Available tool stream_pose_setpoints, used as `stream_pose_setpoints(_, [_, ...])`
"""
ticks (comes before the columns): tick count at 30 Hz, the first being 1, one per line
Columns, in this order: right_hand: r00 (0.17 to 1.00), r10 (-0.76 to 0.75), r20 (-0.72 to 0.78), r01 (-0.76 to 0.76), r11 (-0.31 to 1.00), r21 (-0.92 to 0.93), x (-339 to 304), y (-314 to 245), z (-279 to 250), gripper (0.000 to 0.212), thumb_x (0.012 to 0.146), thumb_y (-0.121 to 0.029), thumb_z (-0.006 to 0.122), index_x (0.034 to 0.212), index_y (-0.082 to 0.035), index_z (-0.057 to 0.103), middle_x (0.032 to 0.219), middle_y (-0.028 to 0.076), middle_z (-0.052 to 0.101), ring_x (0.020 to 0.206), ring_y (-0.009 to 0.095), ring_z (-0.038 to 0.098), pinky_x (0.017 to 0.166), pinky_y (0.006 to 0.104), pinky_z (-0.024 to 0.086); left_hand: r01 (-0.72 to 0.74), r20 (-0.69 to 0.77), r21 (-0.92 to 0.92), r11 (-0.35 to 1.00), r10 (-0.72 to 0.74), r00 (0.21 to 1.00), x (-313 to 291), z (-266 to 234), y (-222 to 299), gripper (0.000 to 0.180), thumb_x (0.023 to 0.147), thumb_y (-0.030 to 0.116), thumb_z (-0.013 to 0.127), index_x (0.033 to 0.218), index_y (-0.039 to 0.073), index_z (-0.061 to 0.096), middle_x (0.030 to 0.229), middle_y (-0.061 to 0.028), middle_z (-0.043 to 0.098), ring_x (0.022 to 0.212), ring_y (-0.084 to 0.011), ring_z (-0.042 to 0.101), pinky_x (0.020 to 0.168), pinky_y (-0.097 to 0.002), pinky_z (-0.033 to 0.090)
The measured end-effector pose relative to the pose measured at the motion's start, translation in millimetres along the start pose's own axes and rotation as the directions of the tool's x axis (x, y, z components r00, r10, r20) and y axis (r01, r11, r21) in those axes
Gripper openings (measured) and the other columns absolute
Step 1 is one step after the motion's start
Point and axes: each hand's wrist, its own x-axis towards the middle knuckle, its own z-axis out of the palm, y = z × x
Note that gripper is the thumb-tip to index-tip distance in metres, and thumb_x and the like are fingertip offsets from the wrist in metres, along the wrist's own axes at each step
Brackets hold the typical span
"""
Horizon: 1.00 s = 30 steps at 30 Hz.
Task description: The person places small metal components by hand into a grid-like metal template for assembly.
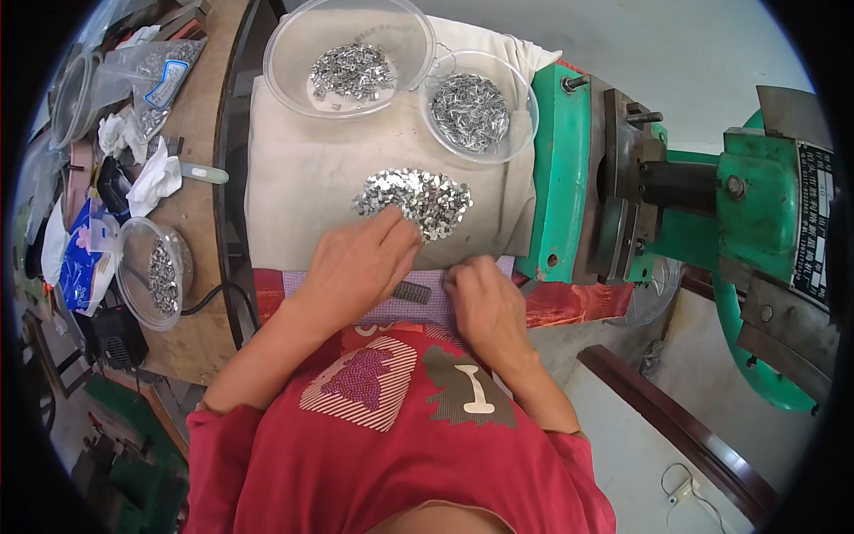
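Observation:
A heap of small shiny metal pieces [427, 200] lies on a beige cloth [302, 178] in front of me. At its near edge my left hand [366, 260] has its fingers bent and drawn together, tips down by the pieces; what they pinch, if anything, is hidden. My right hand [485, 301] rests at the cloth's near edge with its fingers curled closed, and its fingertips hide whatever is in them. Between the two hands, a short dark ridged piece [412, 292] sits on a light purple checked cloth [391, 311].
Beyond the heap stand a large clear bowl [294, 84] and a smaller clear tub [525, 120], both holding metal pieces. A green machine [556, 169] borders the cloth on the right. On the wooden table [200, 294] at left are another tub [133, 289], a knife [205, 173] and tissues.

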Motion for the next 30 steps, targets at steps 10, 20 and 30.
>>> stream_pose_setpoints(10, [0.899,-0.126,-0.42,0.031,0.973,-0.227,99,19,-41,0.013,0.085,-0.005,0.071,0.096,-0.005,0.064,0.093,0.011,0.059,0.085,0.032,0.06,0.072,0.0432,0.049,-0.115,-0.326,0.035,0.993,0.12,0.938,64,-14,10,0.018,0.087,0.007,0.069,0.105,0.006,0.065,0.091,-0.0085,0.061,0.07,-0.0302,0.063,0.06,-0.0396,0.05])
stream_pose_setpoints(20, [0.979,0.082,-0.187,-0.094,0.994,-0.056,36,6,-20,0.011,0.081,-0.005,0.077,0.09,-0.005,0.07,0.085,0.011,0.065,0.08,0.031,0.064,0.07,0.0411,0.051,-0.013,0.066,0.0,1.0,0.013,0.998,-51,-28,-6,0.036,0.075,0.016,0.079,0.107,0.005,0.067,0.101,-0.0073,0.061,0.091,-0.0279,0.059,0.072,-0.0385,0.051])
stream_pose_setpoints(30, [0.949,0.261,-0.175,-0.273,0.961,-0.047,31,3,-12,0.01,0.084,-0.004,0.073,0.092,-0.002,0.069,0.085,0.013,0.064,0.078,0.035,0.065,0.068,0.044,0.052,-0.057,0.033,-0.028,0.998,0.058,0.998,-56,4,-10,0.029,0.074,0.011,0.079,0.1,0.005,0.066,0.097,-0.0089,0.059,0.087,-0.0285,0.058,0.073,-0.0385,0.051])
